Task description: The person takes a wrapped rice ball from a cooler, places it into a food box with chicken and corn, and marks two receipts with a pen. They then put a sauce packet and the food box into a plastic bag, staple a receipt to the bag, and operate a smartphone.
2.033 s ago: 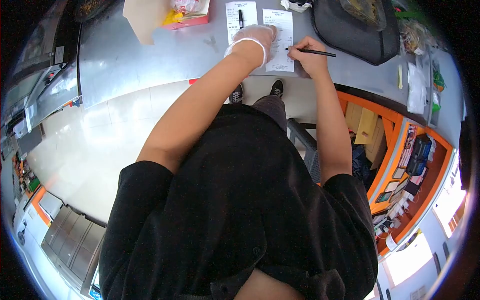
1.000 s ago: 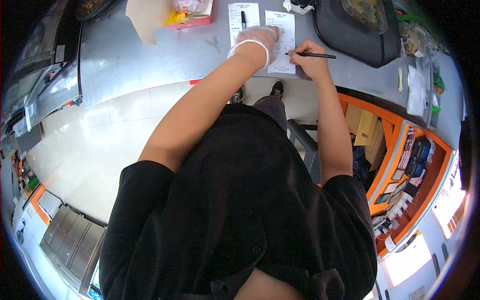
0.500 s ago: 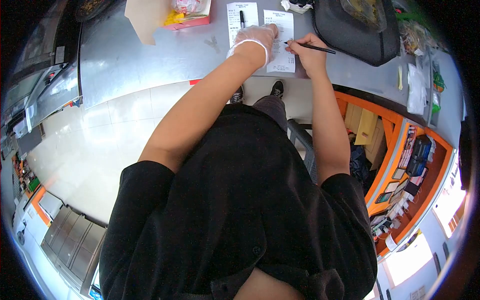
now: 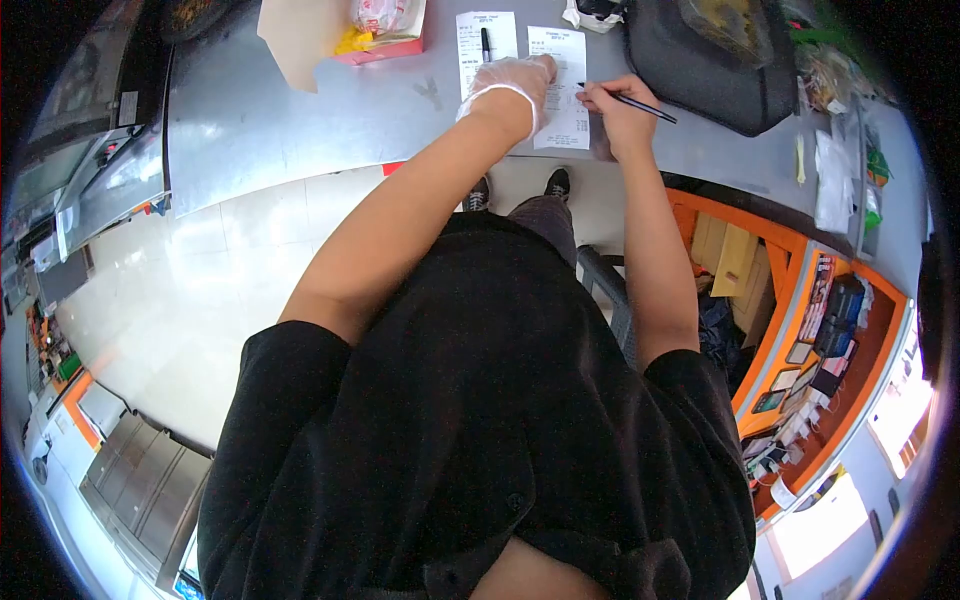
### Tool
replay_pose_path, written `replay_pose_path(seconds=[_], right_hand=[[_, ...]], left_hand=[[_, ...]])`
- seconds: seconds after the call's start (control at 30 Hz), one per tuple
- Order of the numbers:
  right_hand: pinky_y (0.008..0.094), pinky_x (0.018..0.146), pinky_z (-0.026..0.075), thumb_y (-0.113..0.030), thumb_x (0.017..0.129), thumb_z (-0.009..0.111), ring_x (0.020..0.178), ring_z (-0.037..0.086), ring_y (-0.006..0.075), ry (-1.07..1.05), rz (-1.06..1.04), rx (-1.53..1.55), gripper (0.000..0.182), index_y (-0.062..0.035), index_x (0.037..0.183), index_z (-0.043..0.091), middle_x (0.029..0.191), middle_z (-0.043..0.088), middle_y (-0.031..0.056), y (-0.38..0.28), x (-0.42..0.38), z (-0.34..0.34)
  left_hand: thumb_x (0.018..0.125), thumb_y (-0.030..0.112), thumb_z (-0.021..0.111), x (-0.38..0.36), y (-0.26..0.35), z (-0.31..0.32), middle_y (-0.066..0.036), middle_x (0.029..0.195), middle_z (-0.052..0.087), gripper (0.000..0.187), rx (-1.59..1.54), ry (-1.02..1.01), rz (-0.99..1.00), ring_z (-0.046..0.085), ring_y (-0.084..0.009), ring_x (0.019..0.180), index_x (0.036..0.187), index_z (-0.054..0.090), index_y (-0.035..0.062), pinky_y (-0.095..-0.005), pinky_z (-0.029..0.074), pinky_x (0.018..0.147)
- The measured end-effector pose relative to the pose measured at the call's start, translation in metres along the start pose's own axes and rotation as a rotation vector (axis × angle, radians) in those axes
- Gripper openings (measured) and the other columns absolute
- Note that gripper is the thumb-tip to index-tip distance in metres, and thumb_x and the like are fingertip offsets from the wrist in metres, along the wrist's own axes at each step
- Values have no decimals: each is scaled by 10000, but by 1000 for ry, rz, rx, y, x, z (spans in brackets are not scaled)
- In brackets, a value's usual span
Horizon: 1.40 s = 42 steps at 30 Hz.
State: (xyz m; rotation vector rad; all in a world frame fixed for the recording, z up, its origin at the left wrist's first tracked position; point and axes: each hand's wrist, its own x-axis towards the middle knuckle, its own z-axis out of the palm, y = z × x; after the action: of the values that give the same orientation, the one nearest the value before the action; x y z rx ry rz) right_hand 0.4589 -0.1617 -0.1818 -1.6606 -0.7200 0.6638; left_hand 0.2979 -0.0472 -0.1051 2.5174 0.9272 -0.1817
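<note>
My left hand (image 4: 508,82), in a clear plastic glove, lies palm down across two printed receipts, its fingers reaching toward the right one. That right receipt (image 4: 567,125) is long and white, flat on the steel counter. On the left receipt (image 4: 486,22) rests a black pen-like piece (image 4: 486,45), its lower end right at the glove. Bare, my right hand (image 4: 625,110) pinches a slim black pen (image 4: 640,106). The pen tip is at the right receipt's right edge, and its back end points right and toward me.
A pink-red box (image 4: 385,48) with wrapped items stands at the back left of the counter (image 4: 300,110). A black padded bag (image 4: 690,85) lies right of my hand. Farther right is white plastic (image 4: 832,180). Orange shelving (image 4: 790,250) stands below the counter at right.
My right hand with the pen has shifted slightly right and toward me along the right receipt. My left hand stays on the papers. The whole view has dipped a little.
</note>
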Motion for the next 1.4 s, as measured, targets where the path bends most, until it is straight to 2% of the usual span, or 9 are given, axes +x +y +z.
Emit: replay_pose_path(seconds=[0.17, 0.63, 0.73, 0.83, 0.93, 1.07, 1.1, 1.23, 1.4], right_hand=[[293, 750, 556, -5, 741, 790, 782, 682, 162, -53, 94, 360, 208, -20, 910, 668, 912, 716, 96, -19, -1, -12], [273, 637, 498, -75, 758, 817, 706, 613, 91, -346, 43, -96, 155, -30, 810, 678, 798, 709, 45, -1, -6, 2], [282, 641, 493, -75, 753, 820, 707, 608, 100, -5, 176, -33, 150, -33, 804, 685, 801, 708, 44, -29, -9, 21], [291, 640, 489, -75, 754, 815, 700, 603, 107, -243, 7, -161, 139, -31, 801, 692, 790, 703, 45, 2, 1, 8], [294, 632, 483, -68, 765, 797, 690, 599, 105, -96, 12, -256, 117, -29, 772, 687, 781, 696, 41, 15, -1, -3], [256, 627, 482, -72, 762, 774, 699, 618, 132, -132, 212, 116, 180, 9, 858, 645, 765, 676, 63, -2, -16, -11], [272, 637, 505, -54, 768, 740, 692, 628, 164, -128, 210, 139, 286, 26, 1009, 608, 761, 671, 76, -3, -12, -15], [412, 685, 539, -150, 733, 763, 710, 678, 281, -113, -6, -471, 500, -6, 1166, 558, 774, 675, 136, -15, -5, -11], [435, 695, 546, -286, 725, 799, 734, 695, 345, -148, -76, -804, 471, -37, 1093, 642, 756, 685, 165, -41, -16, 19]], left_hand=[[753, 289, 827, 9, -1, 1, -140, 1122, 702, 528, -3, -30, -34, 678, -348, 1044, 1205, 596, 144, -441, 545, 894], [745, 237, 814, -2, -5, -6, -145, 1065, 717, 493, -32, -2, -10, 699, -341, 991, 1182, 608, 139, -440, 560, 854], [748, 238, 809, 2, -7, -4, -151, 1051, 719, 477, -12, -35, -15, 700, -341, 987, 1168, 609, 132, -442, 561, 849], [745, 234, 810, 4, -2, -6, -152, 1045, 720, 477, -34, -40, -19, 701, -339, 982, 1163, 606, 126, -440, 562, 844], [749, 231, 803, 6, -1, -1, -154, 1039, 720, 482, -29, -34, 5, 702, -336, 984, 1172, 598, 125, -439, 562, 844], [756, 232, 796, 1, 4, -8, -166, 1031, 718, 482, -1, -86, 8, 699, -342, 994, 1178, 589, 125, -444, 561, 850], [754, 236, 800, 3, 4, -7, -168, 1028, 718, 492, -8, -77, 7, 699, -344, 994, 1182, 586, 124, -445, 561, 853], [743, 254, 818, 11, 4, 5, -179, 1026, 714, 538, -23, -18, -6, 695, -355, 999, 1202, 572, 121, -449, 558, 868], [738, 279, 830, -4, -2, -10, -194, 1049, 696, 576, -104, -7, -22, 682, -370, 1017, 1221, 560, 119, -454, 551, 895]])
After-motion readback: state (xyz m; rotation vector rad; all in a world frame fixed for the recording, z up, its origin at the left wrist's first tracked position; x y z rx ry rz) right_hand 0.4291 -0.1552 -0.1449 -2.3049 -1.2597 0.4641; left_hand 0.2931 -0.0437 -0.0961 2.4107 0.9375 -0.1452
